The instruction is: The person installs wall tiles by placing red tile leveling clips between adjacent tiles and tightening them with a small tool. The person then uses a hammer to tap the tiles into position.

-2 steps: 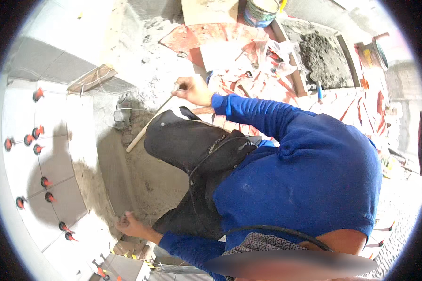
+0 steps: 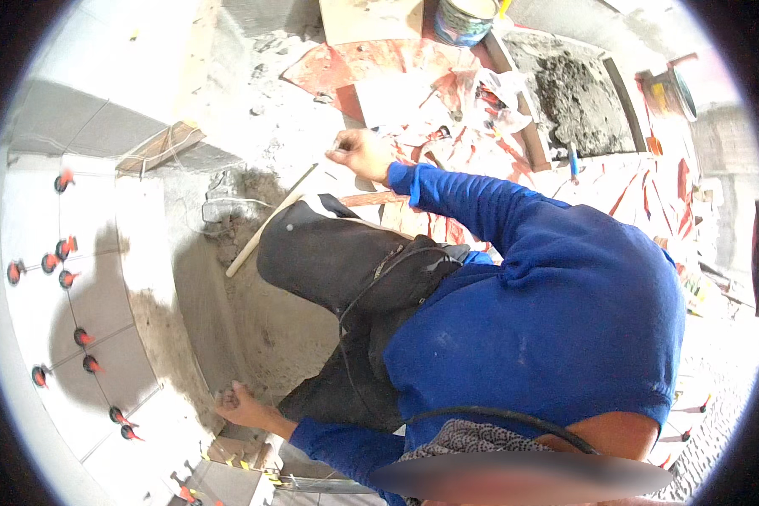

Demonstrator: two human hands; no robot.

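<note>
My right hand (image 2: pixel 363 158) is raised beyond my right knee, its fingers curled together. Whatever it may hold is too small to make out. Just to its left, apart from the fingertips, is the upper end of a thin pale stick (image 2: pixel 261 234), darker at that end. The stick slants down past my knee to the grey mortar-covered floor (image 2: pixel 287 337). Low on the left, my left hand (image 2: pixel 244 406) is closed beside the edge of a smooth grey strip (image 2: pixel 207 312). Its curled fingers hide anything inside them.
Pale wall tiles (image 2: pixel 93 295) with several red-and-black levelling clips line the left. A mortar trough (image 2: pixel 578 101) stands at the upper right, beside a patterned bucket (image 2: pixel 464 21). Crumpled red-and-white sheeting (image 2: pixel 447 160) covers ground beyond my right arm. A loose cord (image 2: pixel 236 201) lies near the rubble.
My right hand has moved right, away from the stick's upper end, which it was touching. The stick stays leaning by my knee. My left hand has barely shifted.
</note>
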